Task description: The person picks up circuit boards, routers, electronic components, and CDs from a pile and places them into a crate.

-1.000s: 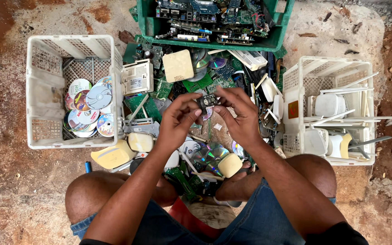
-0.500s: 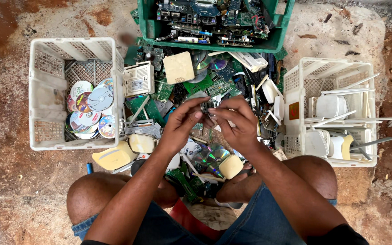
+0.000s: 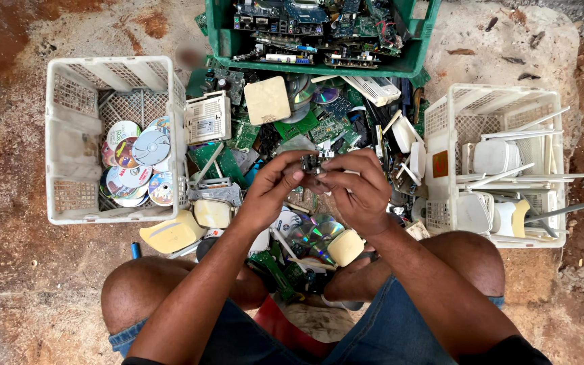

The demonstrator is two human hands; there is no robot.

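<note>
Both my hands meet above a heap of electronic scrap (image 3: 305, 128) on the ground between my knees. My left hand (image 3: 268, 192) and my right hand (image 3: 353, 189) pinch one small dark metal electronic part (image 3: 312, 162) between their fingertips. The part is mostly hidden by my fingers. Below my hands lie shiny discs (image 3: 315, 233), beige plastic casings (image 3: 211, 213) and green circuit boards (image 3: 275, 270).
A white plastic crate (image 3: 76, 135) at the left holds several discs. A second white crate (image 3: 454, 135) at the right holds white router-like boxes with antennas. A green crate (image 3: 224, 40) of circuit boards stands at the top. Reddish dirt and concrete surround everything.
My hands have stayed together on the small part, shifting slightly as the fingers work it. The view has moved a little.
</note>
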